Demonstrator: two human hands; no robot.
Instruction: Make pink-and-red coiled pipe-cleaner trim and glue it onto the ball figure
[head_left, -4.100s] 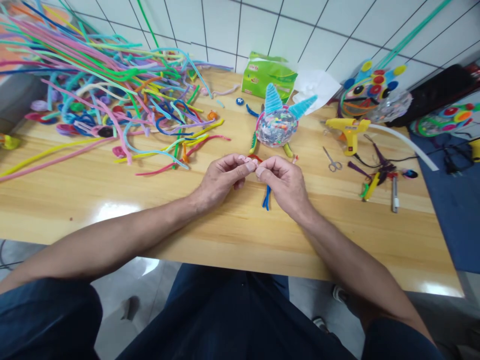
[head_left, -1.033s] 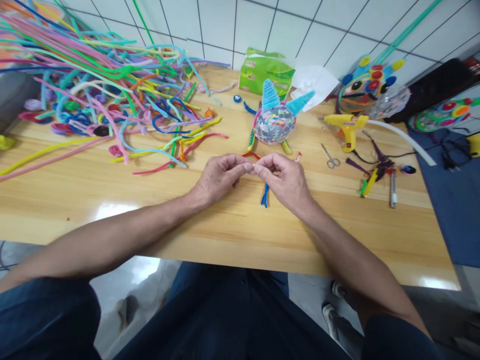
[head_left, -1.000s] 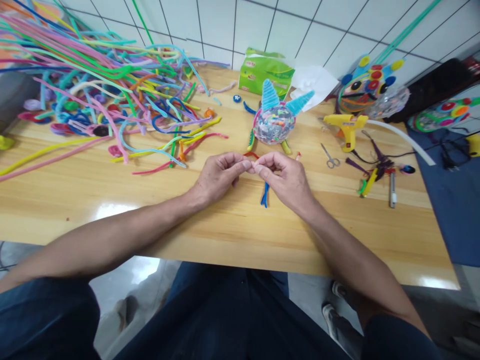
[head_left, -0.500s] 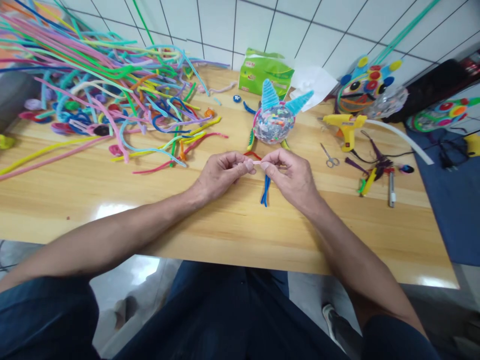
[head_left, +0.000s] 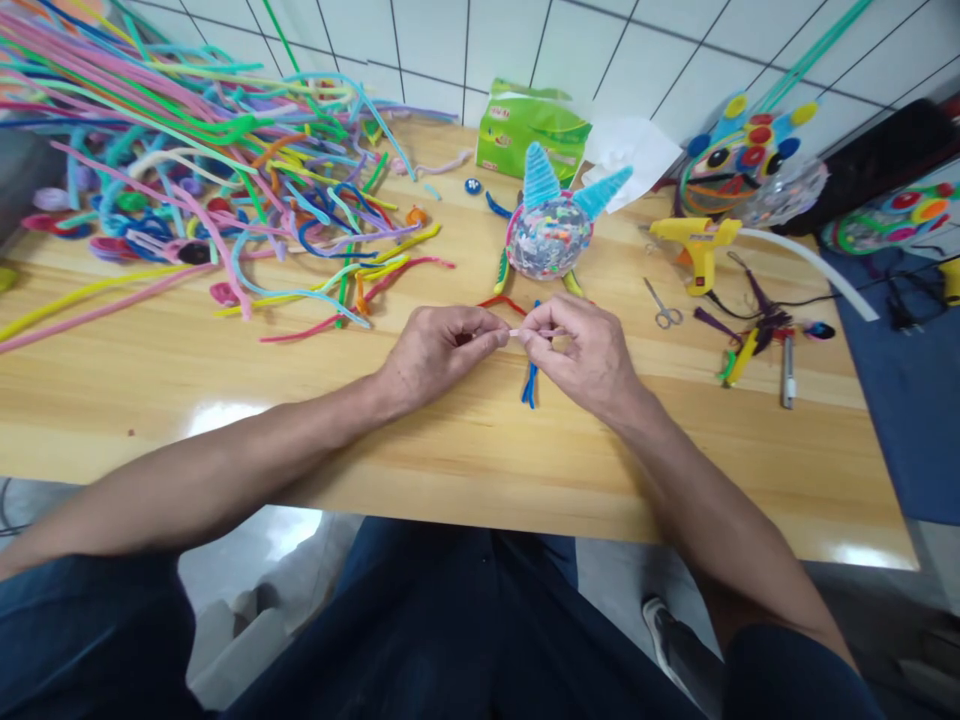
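Note:
Between my two hands, low over the table, is a short pale pink pipe cleaner. My left hand pinches one end of it between thumb and fingers. Its other end is pinched in my right hand, with a bit showing past the fingers. Blue pipe cleaner pieces lie just below my right hand, partly covered by it. Beyond my fingers rests a red bent pipe cleaner. A clear round figure with colourful filling and light blue pipe cleaner ears stands behind my hands.
A large heap of pipe cleaners covers the left of the table. Behind the figure sits a green tissue pack. To the right are a yellow glue gun, scissors, a utility knife and another decorated figure.
My hands stay close together on the pink pipe cleaner. More of it shows beyond my right fingers, and the left fingers have closed up. The view has shifted slightly.

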